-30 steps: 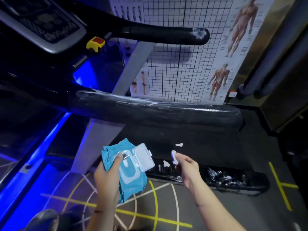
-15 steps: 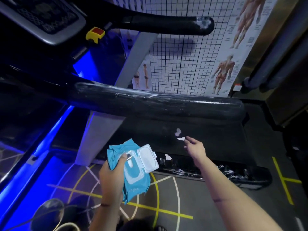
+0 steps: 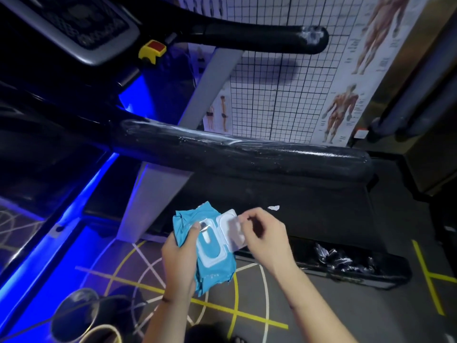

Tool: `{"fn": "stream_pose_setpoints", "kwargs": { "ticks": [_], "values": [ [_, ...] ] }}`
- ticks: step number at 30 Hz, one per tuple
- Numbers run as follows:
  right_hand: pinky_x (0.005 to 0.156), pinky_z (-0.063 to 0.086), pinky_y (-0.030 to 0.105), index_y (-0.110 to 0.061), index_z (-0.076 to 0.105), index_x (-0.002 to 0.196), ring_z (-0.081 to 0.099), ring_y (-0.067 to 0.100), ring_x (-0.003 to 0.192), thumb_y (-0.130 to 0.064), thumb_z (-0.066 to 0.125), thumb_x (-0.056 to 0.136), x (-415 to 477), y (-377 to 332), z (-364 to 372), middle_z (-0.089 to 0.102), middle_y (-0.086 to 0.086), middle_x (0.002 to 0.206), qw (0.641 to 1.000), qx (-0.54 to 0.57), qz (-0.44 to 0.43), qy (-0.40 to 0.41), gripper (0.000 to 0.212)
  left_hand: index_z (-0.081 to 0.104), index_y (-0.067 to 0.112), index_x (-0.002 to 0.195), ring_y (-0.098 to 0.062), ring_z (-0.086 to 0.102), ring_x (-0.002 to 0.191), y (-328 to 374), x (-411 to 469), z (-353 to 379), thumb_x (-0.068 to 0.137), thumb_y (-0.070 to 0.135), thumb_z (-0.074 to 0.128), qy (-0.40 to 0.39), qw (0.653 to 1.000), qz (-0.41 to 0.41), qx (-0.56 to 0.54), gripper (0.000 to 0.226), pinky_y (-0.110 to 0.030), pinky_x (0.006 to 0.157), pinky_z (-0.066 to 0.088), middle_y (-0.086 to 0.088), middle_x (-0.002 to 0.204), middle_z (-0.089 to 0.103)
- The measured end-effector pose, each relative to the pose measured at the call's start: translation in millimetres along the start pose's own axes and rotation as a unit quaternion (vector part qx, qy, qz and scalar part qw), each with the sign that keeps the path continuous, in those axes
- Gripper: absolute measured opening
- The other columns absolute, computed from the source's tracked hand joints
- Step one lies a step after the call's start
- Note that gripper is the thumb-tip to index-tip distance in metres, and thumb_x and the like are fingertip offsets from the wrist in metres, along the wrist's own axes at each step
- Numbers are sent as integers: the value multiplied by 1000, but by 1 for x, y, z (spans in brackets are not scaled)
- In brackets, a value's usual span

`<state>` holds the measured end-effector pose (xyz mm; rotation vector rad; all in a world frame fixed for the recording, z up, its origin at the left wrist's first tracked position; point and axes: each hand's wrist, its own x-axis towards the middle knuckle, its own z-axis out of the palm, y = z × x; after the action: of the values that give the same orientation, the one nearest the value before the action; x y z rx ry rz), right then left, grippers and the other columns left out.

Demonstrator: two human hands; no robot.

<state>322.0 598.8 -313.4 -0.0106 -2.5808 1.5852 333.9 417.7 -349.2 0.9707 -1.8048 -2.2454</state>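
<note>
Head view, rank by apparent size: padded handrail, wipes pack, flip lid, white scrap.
padded handrail
wipes pack
flip lid
white scrap
Pack and lid are nearer the camera, so they look bigger than true.

The pack of wipes [image 3: 212, 263] is soft blue plastic film, crinkled, with a faint sheen; its lid [image 3: 230, 233] is hard white plastic, smooth and slightly glossy; the padded bar [image 3: 247, 154] is black, wrapped in clear film that is wrinkled and shiny; the upper handle [image 3: 247, 37] looks matt black and rubbery, with a patch of film at its tip; the post [image 3: 158, 194] is smooth grey painted metal; the wall chart [image 3: 284, 95] is flat printed paper; the floor [image 3: 333, 305] is dark and matt, with painted lines.
</note>
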Motion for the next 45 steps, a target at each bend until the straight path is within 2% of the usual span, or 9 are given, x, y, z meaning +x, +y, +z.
{"fn": "stream_pose_setpoints", "kwargs": {
  "ticks": [6, 17, 23, 27, 31, 34, 37, 42, 45],
  "values": [
    [79, 52, 34, -35, 66, 112, 61, 12, 94, -40, 54, 98, -12, -3, 30, 62, -12, 105, 958, -190, -96, -190, 19, 78, 23, 108, -27, 80, 91, 4, -8, -2, 95, 32, 80, -28, 998, 28, 46, 16, -57, 88, 64, -2, 99, 82],
    [76, 48, 23, -38, 70, 116, 54, 5, 91, -47, 66, 93, -18, -18, 43, 50, -18, 99, 972, -153, -68, -167, 25, 79, 17, 107, -28, 80, 91, 21, -18, -22, 96, 24, 78, -64, 996, 17, 52, 13, -52, 86, 64, -5, 98, 82],
    [84, 51, 32, -27, 64, 93, 58, 9, 92, -29, 59, 97, -14, -23, 47, 55, -13, 102, 968, -126, -22, -214, 7, 78, 19, 107, -25, 80, 91, 23, -25, -19, 96, 20, 78, -63, 996, 19, 52, 10, -49, 85, 64, -3, 97, 82],
    [85, 47, 18, -29, 62, 94, 57, 5, 93, -25, 55, 100, -17, -20, 43, 52, -15, 104, 962, -108, 2, -252, 10, 78, 20, 106, -24, 80, 90, 15, -20, -24, 95, 25, 80, -48, 996, 14, 77, 12, -51, 86, 64, -2, 95, 82],
    [80, 45, 15, -23, 57, 99, 56, 7, 90, -30, 50, 103, -24, -21, 42, 52, -7, 104, 958, -87, 7, -274, 10, 77, 25, 102, -21, 79, 89, 4, -10, -31, 93, 33, 81, -9, 991, 45, 124, 13, -54, 87, 63, 4, 93, 81],
    [77, 46, 16, -25, 57, 97, 60, 7, 87, -32, 51, 104, -28, -22, 37, 60, -3, 100, 959, -7, 52, -280, 11, 75, 24, 102, -21, 76, 89, -6, -6, -36, 95, 37, 78, 17, 984, 73, 161, 15, -45, 81, 62, 3, 92, 79],
    [90, 54, 38, -24, 61, 95, 66, 15, 91, -25, 52, 104, -28, -21, 24, 69, 1, 98, 955, 111, 112, -251, 13, 70, 19, 106, -12, 68, 84, -10, -5, -42, 98, 36, 74, 51, 975, 87, 198, 19, -29, 67, 51, 5, 92, 72],
    [96, 55, 52, -8, 50, 98, 68, 32, 104, -21, 46, 108, -14, -35, 0, 67, 25, 110, 910, 342, 155, -173, 17, 70, 13, 104, -26, 68, 84, -12, 2, -57, 100, 32, 73, 101, 972, 76, 196, 20, -39, 75, 50, 2, 86, 69],
    [84, 58, 48, -11, 49, 101, 71, 31, 99, -23, 45, 108, -4, -44, -4, 72, 13, 100, 916, 359, 159, -79, 15, 70, 12, 110, -24, 68, 83, -8, 5, -63, 100, 34, 73, 129, 973, 71, 177, 25, -37, 70, 54, -6, 95, 72]
  ]
}}
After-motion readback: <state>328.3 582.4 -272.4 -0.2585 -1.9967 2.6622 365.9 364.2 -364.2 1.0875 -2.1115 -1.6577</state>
